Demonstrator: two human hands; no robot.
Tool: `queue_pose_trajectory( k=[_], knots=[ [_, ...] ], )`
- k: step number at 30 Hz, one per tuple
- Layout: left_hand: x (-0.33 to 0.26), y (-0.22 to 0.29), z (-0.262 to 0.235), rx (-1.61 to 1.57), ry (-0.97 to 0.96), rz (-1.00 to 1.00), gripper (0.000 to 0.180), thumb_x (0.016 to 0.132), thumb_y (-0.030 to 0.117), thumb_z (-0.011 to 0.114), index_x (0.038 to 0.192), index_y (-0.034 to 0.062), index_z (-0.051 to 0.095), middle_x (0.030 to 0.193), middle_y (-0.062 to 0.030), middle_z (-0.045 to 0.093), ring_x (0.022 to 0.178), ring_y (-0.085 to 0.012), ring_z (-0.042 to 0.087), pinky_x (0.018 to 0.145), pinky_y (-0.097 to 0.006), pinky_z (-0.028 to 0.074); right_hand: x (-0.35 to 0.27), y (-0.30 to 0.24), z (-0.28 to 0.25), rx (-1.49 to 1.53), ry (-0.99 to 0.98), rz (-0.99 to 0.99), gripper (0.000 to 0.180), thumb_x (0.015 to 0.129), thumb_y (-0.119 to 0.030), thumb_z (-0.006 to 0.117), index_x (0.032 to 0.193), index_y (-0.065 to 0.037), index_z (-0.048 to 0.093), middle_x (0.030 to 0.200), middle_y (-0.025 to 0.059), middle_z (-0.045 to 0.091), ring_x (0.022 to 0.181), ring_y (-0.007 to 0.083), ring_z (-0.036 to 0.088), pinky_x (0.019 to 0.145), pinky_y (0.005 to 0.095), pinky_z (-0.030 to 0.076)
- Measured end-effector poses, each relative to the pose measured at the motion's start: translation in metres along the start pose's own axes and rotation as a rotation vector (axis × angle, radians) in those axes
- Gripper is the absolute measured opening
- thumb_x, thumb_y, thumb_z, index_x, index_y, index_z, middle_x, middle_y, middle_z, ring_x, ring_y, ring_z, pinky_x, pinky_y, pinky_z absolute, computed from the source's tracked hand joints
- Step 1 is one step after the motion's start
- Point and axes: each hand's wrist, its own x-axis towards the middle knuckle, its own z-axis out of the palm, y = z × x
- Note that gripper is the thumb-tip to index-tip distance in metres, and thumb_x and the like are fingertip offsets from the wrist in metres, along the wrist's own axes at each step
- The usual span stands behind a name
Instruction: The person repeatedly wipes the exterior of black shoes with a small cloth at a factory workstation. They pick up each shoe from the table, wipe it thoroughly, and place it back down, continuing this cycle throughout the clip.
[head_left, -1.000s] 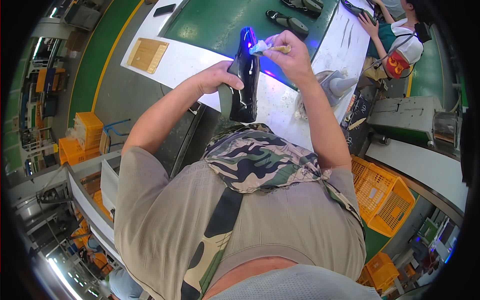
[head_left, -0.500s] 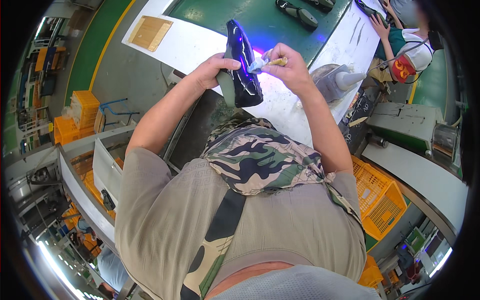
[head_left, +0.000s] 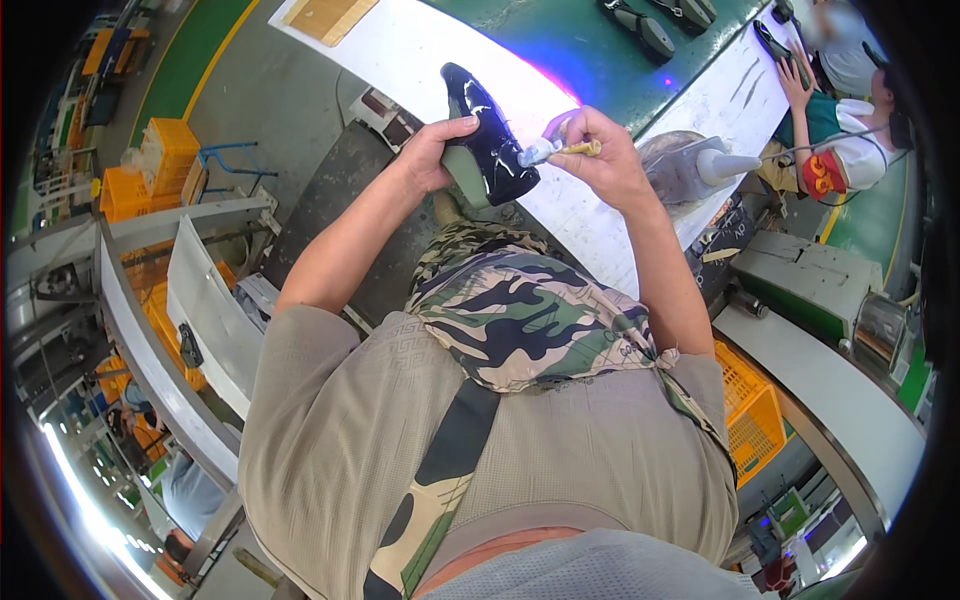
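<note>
Glossy black shoe (head_left: 487,135) held up over the desk (head_left: 420,50), left hand (head_left: 432,152) wrapped round its heel end. Right hand (head_left: 598,160) pinches a small brush (head_left: 548,151), tip touching the shoe's toe end. Brushing looks mid-way; how much is covered cannot be told. More shoes (head_left: 640,25) wait on the green belt.

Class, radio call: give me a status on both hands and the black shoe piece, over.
Left hand closed on glossy black shoe, raised over white table. Right hand pinches small brush, tip at shoe's lower end. Nothing between them.
</note>
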Motion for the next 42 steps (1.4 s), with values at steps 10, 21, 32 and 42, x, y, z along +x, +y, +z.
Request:
queue_pose_trajectory(
  k=[10, 21, 32, 42],
  knots=[
    [-0.055, -0.025, -0.067, -0.393, -0.078, 0.314, 0.045, 0.086, 0.023, 0.063, 0.125, 0.0015, 0.054, 0.12, -0.0151, 0.063, 0.113, -0.0307, 0.06, 0.103, -0.048, 0.043, 0.018, 0.014, 0.065, 0.203, 0.15, 0.209, 0.024, 0.076, 0.002, 0.074, 0.08, -0.006, 0.052, 0.091, 0.0079, 0.06, 0.085, 0.0134, 0.058, 0.071, 0.0262, 0.047],
    [-0.173, -0.04, -0.146, -0.366, 0.286, 0.788, 0.036, 0.079, 0.01, 0.068, 0.112, 0.0019, 0.057, 0.103, -0.0089, 0.065, 0.095, -0.0222, 0.064, 0.09, -0.038, 0.052, 0.048, 0.03, 0.214, 0.268, 0.216, 0.482, 0.018, 0.077, 0.006, 0.071, 0.083, -0.003, 0.056, 0.076, 0.0048, 0.059, 0.063, 0.0142, 0.059, 0.057, 0.0281, 0.051],
    [-0.299, -0.074, -0.261, -0.185, 0.798, 1.092, 0.042, 0.075, 0.008, 0.073, 0.113, 0.0016, 0.056, 0.102, -0.0072, 0.065, 0.093, -0.0192, 0.062, 0.088, -0.033, 0.049, 0.081, 0.041, 0.352, 0.386, -0.001, 0.679, 0.018, 0.083, 0.004, 0.067, 0.087, -0.006, 0.053, 0.08, 0.0068, 0.061, 0.066, 0.0148, 0.06, 0.058, 0.0287, 0.052],
    [-0.532, -0.15, -0.489, -0.695, 1.17, 1.115, 0.025, 0.077, 0.007, 0.072, 0.1, -0.0002, 0.065, 0.095, -0.0118, 0.068, 0.087, -0.027, 0.067, 0.075, -0.042, 0.056, 0.069, 0.067, 0.342, 0.346, -0.068, 0.75, 0.018, 0.083, 0.003, 0.067, 0.092, -0.007, 0.055, 0.085, 0.006, 0.063, 0.074, 0.0168, 0.062, 0.065, 0.0307, 0.053]
  ],
)
